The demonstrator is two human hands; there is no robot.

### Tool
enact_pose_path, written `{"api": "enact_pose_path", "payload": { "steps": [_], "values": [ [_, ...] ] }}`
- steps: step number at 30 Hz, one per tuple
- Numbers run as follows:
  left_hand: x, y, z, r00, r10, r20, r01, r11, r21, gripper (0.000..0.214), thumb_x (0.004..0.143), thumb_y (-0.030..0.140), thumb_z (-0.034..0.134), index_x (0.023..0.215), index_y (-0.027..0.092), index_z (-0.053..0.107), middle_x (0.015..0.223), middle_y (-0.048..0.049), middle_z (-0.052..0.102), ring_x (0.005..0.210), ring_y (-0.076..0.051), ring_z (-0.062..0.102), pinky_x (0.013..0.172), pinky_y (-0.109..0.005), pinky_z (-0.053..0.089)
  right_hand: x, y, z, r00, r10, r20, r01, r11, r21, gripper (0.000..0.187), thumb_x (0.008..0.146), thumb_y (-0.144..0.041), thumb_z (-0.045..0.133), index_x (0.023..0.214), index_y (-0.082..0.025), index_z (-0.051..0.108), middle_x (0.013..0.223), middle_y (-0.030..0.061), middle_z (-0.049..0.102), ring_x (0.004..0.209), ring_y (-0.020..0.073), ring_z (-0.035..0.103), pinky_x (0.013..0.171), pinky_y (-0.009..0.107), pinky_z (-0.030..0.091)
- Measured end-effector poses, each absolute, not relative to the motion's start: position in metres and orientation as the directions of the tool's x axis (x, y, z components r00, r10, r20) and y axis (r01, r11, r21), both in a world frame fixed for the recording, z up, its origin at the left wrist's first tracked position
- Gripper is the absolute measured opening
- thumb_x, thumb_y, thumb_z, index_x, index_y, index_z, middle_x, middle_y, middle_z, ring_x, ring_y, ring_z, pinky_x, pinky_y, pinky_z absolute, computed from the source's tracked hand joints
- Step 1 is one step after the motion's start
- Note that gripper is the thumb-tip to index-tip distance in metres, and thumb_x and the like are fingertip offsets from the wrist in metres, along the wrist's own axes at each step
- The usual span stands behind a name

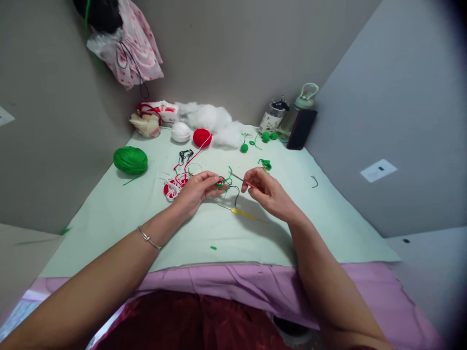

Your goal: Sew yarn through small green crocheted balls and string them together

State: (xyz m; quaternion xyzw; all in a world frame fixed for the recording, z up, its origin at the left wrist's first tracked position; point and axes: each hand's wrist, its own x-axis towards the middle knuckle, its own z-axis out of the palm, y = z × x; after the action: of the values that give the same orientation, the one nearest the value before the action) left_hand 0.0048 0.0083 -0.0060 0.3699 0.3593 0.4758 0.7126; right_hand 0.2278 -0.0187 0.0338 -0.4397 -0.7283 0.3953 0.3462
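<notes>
Head view: a pale green tabletop cover [328, 218] spreads under everything, with a yellow-handled hook [241, 212] near its middle as landmark. Beyond that hook and to its left, the left hand [199, 190] is nearly closed, thumb and fingers pinching a green yarn piece [220, 184]; beyond it and to the right, the right hand [268, 190] is half curled, fingertips closed round an orange-handled tool [251, 184]. That tool looks light and stiff — best held by its handle. Smallest, the yarn piece, just beyond the hook's metal end, should be soft and floppy — pinch its edge, clear of the black strand [237, 196].
</notes>
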Motion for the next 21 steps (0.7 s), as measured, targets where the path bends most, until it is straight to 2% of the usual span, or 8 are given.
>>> {"api": "enact_pose_path", "payload": {
  "steps": [3,10,16,21],
  "values": [
    [0.0051,0.0088,-0.008,0.29,0.947,-0.141,-0.428,0.26,0.866,0.014,0.081,0.02,0.076,0.086,0.01,0.066,0.094,-0.0082,0.074,0.088,-0.018,0.074,0.09,-0.032,0.059,0.2272,-0.0201,0.0361,-0.386,0.91,0.15,0.486,0.339,-0.806,0.018,0.097,-0.033,0.058,0.11,-0.021,0.06,0.076,-0.0031,0.055,0.064,0.0112,0.042,0.061,0.026,0.034],
    [0.0076,0.008,-0.0086,0.293,0.948,-0.121,-0.402,0.237,0.884,0.018,0.08,0.026,0.077,0.084,0.01,0.072,0.093,-0.008,0.073,0.092,-0.017,0.071,0.094,-0.031,0.056,0.2241,-0.0204,0.0304,-0.368,0.921,0.127,0.693,0.363,-0.623,0.016,0.095,-0.035,0.061,0.106,-0.024,0.064,0.084,-0.0015,0.066,0.068,0.0117,0.051,0.066,0.026,0.035],
    [0.0102,0.0055,-0.0056,0.274,0.955,-0.111,-0.322,0.2,0.926,0.024,0.079,0.032,0.075,0.085,0.009,0.077,0.096,-0.0116,0.076,0.093,-0.019,0.069,0.096,-0.033,0.054,0.2216,-0.0204,0.0312,-0.35,0.926,0.139,0.748,0.366,-0.554,0.014,0.096,-0.034,0.06,0.104,-0.024,0.065,0.083,-0.0012,0.069,0.068,0.0127,0.053,0.068,0.026,0.036],
    [0.0115,0.0057,-0.0081,0.266,0.956,-0.124,-0.268,0.197,0.943,0.027,0.075,0.035,0.074,0.086,0.012,0.079,0.093,-0.0095,0.077,0.094,-0.02,0.071,0.1,-0.036,0.051,0.2195,-0.0216,0.0318,-0.354,0.925,0.137,0.763,0.37,-0.529,0.014,0.096,-0.034,0.06,0.103,-0.023,0.065,0.085,-0.0005,0.07,0.068,0.0129,0.055,0.068,0.026,0.035]
  ]
}}
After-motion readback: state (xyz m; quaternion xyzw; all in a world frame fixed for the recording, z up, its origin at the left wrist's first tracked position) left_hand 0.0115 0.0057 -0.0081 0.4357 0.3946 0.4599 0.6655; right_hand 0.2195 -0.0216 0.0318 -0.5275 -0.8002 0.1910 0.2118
